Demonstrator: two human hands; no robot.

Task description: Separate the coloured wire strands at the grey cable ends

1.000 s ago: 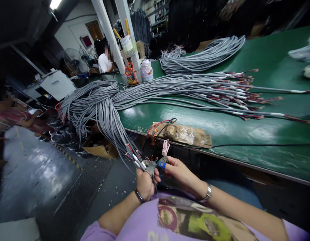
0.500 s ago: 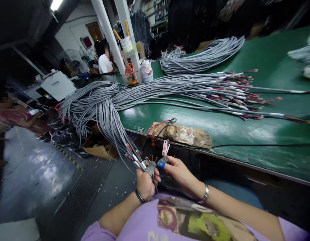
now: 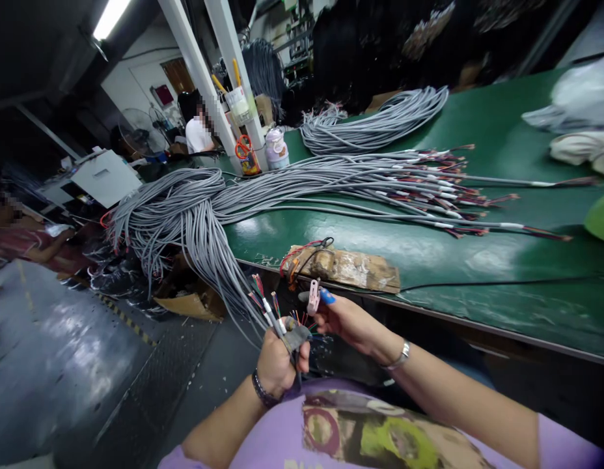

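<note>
My left hand (image 3: 276, 365) is closed around a few grey cables (image 3: 275, 319) with white sleeves and fanned-out coloured wire ends. A grey covering (image 3: 298, 337) wraps its thumb. My right hand (image 3: 353, 326), with blue tape on the thumb, is at the pink clothespin (image 3: 313, 297) by the table edge. Its thumb lies on the right of the clothespin, and a grey-covered fingertip shows on the left. The other fingers curl below, close to the loose coloured wires. From the left hand the cables run up to the large grey cable bundle (image 3: 199, 215) hanging over the edge.
A worn wooden block (image 3: 355, 267) with red and black leads lies along the front edge of the green table (image 3: 502, 260). Behind are a coiled cable bundle (image 3: 380, 120), a lilac jar (image 3: 276, 148) and orange-handled scissors (image 3: 243, 146). Two other people sit further left.
My right hand has moved up from the wires at my left hand to the pink clothespin. My left hand keeps hold of the cables. The view has shifted slightly.
</note>
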